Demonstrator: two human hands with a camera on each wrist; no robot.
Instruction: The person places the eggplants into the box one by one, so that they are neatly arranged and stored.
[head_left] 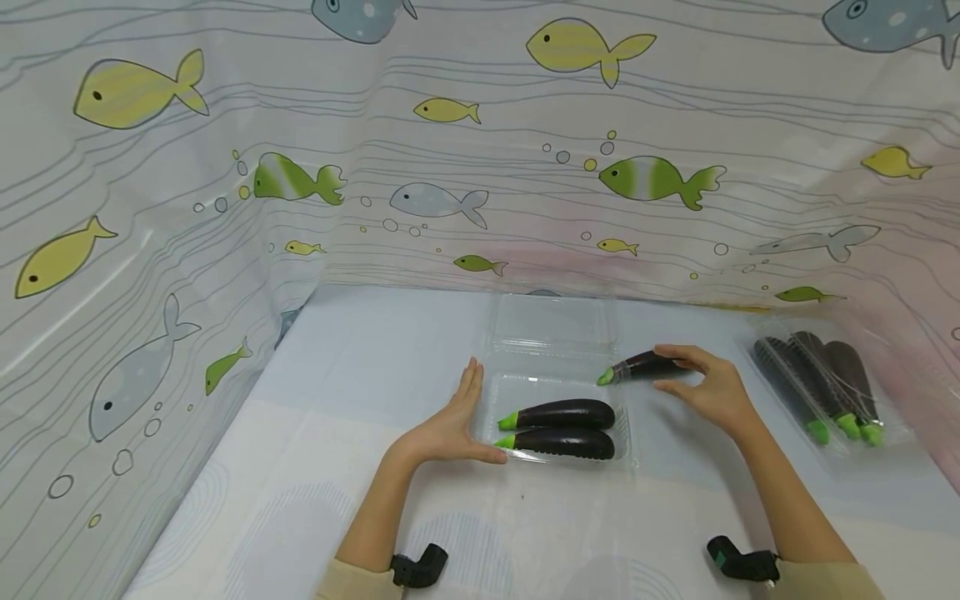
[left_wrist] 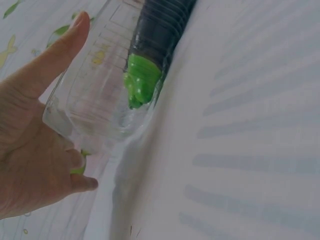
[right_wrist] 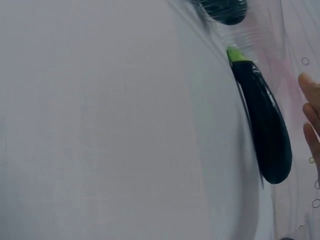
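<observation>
A clear plastic box [head_left: 546, 390] lies on the table with its lid [head_left: 555, 321] folded back. Two dark eggplants [head_left: 566, 413] with green stems lie side by side in it. At the box's left edge is my left hand [head_left: 444, 429], thumb at the front corner and fingers stretched toward the back. In the left wrist view, the thumb and fingers spread around the box corner, near a green stem [left_wrist: 142, 82]. Another eggplant [head_left: 647, 365] lies with its stem at the box's right rim. My right hand [head_left: 712, 390] is around its blunt end, fingers and thumb spread apart; the right wrist view shows fingertips [right_wrist: 311, 90] beside this eggplant [right_wrist: 262, 122].
On the right, a clear plastic package [head_left: 892, 421] holds several eggplants [head_left: 851, 379]. Behind the table hangs a white curtain [head_left: 510, 150] printed with fish, which also runs along the left side. A pale patterned cloth [head_left: 517, 533] covers the tabletop.
</observation>
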